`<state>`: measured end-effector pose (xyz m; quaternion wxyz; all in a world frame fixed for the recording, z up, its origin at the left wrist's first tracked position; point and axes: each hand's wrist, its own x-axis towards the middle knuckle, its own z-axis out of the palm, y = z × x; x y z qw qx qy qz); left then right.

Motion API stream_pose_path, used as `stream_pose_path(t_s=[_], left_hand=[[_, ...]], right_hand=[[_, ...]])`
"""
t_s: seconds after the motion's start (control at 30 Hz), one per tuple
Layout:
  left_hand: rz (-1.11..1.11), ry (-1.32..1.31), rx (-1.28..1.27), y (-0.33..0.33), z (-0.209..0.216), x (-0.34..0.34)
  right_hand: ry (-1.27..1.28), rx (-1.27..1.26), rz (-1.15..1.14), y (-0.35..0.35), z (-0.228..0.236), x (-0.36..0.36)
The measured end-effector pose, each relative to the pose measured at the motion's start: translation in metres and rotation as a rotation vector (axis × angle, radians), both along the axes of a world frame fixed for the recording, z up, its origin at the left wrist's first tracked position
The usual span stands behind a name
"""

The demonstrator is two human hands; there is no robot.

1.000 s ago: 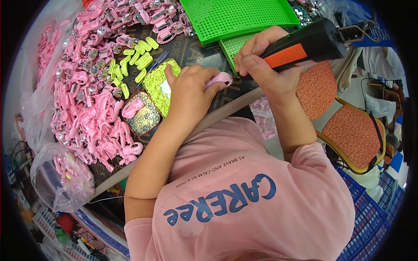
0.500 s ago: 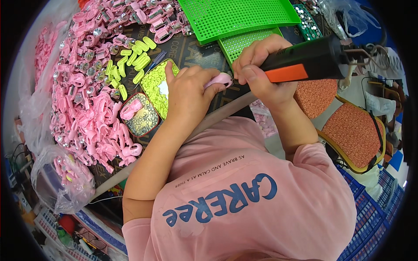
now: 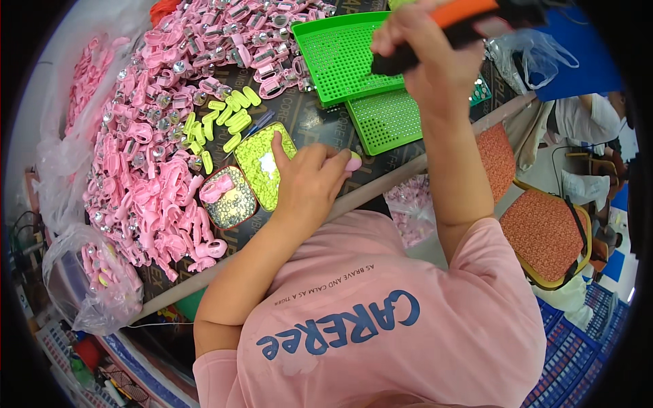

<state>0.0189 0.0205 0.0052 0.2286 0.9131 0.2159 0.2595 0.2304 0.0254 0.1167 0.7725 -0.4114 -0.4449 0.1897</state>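
Pinched between the fingers and thumb of my left hand (image 3: 306,183) is a small pink plastic part (image 3: 353,163), mostly hidden by the fingers. This hand is beside a rectangular tin (image 3: 253,163) of small yellow-green pieces. My right hand (image 3: 439,68), blurred, is raised over the green trays, wrapped round a black and orange electric screwdriver (image 3: 469,12). Left of the yellow-green pieces, a round-cornered tin (image 3: 235,207) holds many small metal screws, with a pink part (image 3: 216,189) lying on them. Several yellow-green oblong pieces (image 3: 238,122) lie behind the tins, near a thin blue-handled tool (image 3: 262,121).
Pink plastic parts (image 3: 160,197) are heaped along the left and back of the table. A perforated green tray (image 3: 333,64) overlaps another green tray (image 3: 388,126). Clear plastic bags (image 3: 92,272) hang at the left edge. An orange-seated chair (image 3: 544,234) stands at the right.
My right hand has lifted the electric screwdriver away from the pink part, up over the trays. My left hand still holds the part, now turned. The view has shifted slightly.
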Motion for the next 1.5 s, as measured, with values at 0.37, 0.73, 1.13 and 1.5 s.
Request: stream_pose_path(t_s=[0.37,0.73,1.13,1.5], left_hand=[[0.022,-0.066,0.105,0.004,0.007,-0.005],[-0.004,-0.107,0.159,0.011,0.010,-0.008],[-0.004,-0.007,0.259,0.000,-0.001,-0.008],[-0.008,0.029,0.317,-0.009,-0.009,-0.019]], right_hand=[[-0.088,-0.174,-0.137,0.052,-0.018,-0.005],[-0.147,-0.184,-0.100,0.069,-0.037,0.006],[-0.209,-0.244,-0.179,0.074,-0.044,0.008],[-0.025,-0.155,-0.117,0.048,-0.013,0.002]])
